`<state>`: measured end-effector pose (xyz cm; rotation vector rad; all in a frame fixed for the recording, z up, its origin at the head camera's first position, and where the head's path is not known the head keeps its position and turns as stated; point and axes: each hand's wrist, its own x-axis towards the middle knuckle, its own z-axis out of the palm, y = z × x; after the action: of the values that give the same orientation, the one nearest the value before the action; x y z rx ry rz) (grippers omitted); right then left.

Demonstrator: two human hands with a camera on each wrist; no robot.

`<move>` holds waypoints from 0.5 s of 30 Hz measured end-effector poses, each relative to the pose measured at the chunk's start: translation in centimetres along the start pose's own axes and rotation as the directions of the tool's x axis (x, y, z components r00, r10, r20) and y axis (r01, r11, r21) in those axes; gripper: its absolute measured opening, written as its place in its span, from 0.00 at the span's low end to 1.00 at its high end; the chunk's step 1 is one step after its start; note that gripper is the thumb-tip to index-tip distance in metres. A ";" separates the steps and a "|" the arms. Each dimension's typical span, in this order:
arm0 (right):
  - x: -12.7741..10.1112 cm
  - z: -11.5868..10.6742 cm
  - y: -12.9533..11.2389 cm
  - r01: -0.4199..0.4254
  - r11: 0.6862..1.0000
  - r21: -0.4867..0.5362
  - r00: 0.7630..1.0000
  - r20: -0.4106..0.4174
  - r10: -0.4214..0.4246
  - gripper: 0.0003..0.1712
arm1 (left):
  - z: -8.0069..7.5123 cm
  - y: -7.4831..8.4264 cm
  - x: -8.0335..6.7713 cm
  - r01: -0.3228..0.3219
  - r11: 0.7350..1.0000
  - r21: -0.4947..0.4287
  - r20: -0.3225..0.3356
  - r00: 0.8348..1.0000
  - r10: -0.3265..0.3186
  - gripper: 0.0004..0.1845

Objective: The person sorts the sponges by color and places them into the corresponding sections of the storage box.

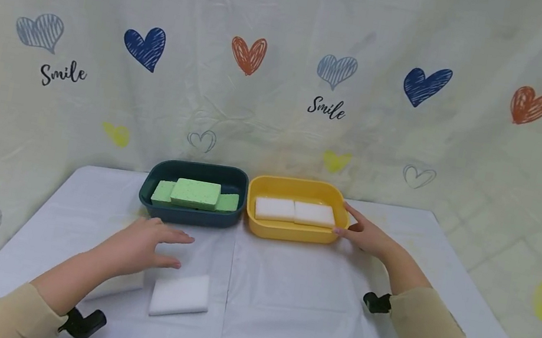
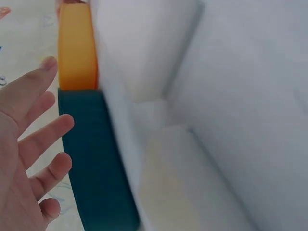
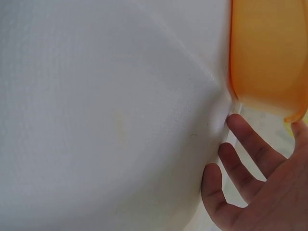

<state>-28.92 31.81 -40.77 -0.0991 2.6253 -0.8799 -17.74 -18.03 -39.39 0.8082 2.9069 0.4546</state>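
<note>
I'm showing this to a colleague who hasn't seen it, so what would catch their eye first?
Two bins side by side at the table's far edge: a dark teal bin holding green sponges and a yellow bin holding white sponges. The right hand touches the yellow bin's right end, while the left hand hovers open above a loose white sponge in front.

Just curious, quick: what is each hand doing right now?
Left hand: open, holding nothing, above a white sponge.
Right hand: open, fingers against the yellow tub.
</note>
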 end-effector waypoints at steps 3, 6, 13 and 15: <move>0.2 0.0 0.1 -0.015 1.000 0.006 1.000 0.000 0.015 0.58 | 0.5 -0.3 -1.2 0.027 1.000 -0.007 0.015 1.000 -0.027 0.28; 0.4 0.0 0.2 -0.027 1.000 0.017 1.000 0.005 0.027 0.58 | 1.0 -0.4 -2.0 0.057 0.998 -0.011 0.041 0.998 -0.057 0.28; 0.1 -0.2 0.4 -0.007 1.000 0.002 1.000 0.018 0.007 0.63 | 1.8 -0.5 -3.2 0.017 0.999 -0.031 0.068 0.998 -0.015 0.28; 0.2 -0.1 0.2 -0.002 1.000 0.006 1.000 0.016 0.002 0.62 | 1.9 -0.5 -3.6 0.008 0.999 -0.032 0.076 0.997 -0.005 0.28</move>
<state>-29.12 32.02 -40.88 -0.1017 2.6071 -0.8826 -14.62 -19.85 -41.31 0.7933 2.8247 0.4582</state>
